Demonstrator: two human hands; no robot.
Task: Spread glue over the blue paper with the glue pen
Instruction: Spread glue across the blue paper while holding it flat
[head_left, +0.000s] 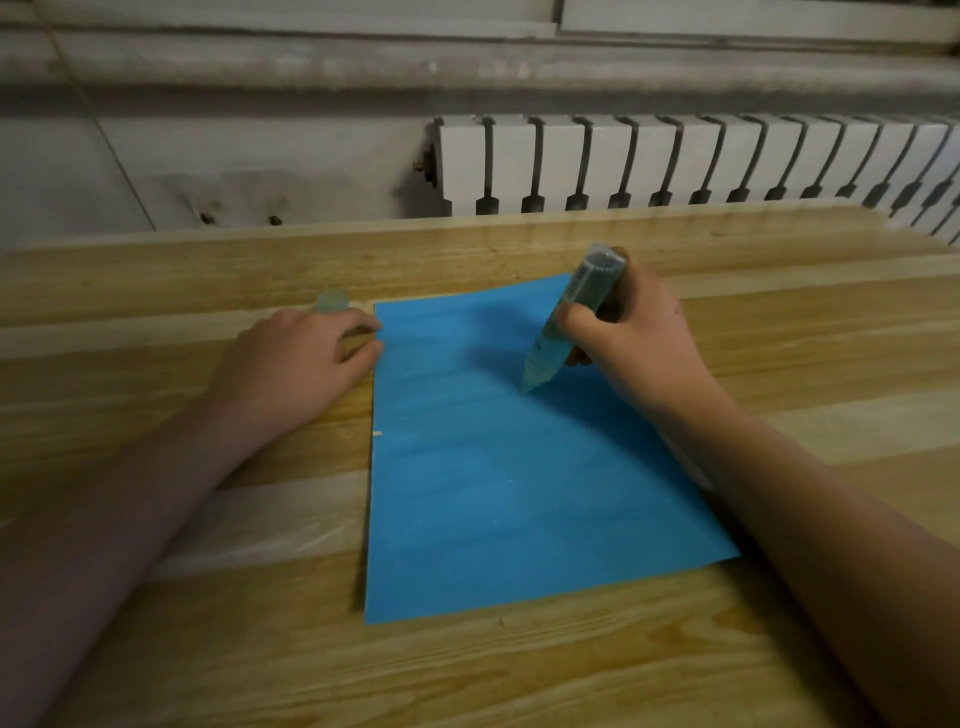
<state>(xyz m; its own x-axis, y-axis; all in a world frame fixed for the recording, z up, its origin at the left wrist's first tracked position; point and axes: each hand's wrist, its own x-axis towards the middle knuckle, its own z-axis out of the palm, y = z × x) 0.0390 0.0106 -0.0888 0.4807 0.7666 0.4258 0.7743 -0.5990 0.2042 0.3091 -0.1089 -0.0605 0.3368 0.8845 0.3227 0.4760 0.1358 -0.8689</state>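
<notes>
A blue paper (498, 467) lies flat on the wooden table (156, 649). My right hand (644, 343) grips a translucent greenish glue pen (566, 322), tilted, with its tip touching the upper middle of the sheet. My left hand (291, 364) rests on the table at the sheet's upper left edge, fingertips pressing on that edge. A small translucent cap (332, 301) shows just beyond my left hand's fingers; whether the hand holds it I cannot tell.
A white radiator (675, 166) stands behind the table's far edge against a stained wall (208, 171). A tiny pale scrap (378, 433) lies at the paper's left edge. Bare wood surrounds the sheet on all sides.
</notes>
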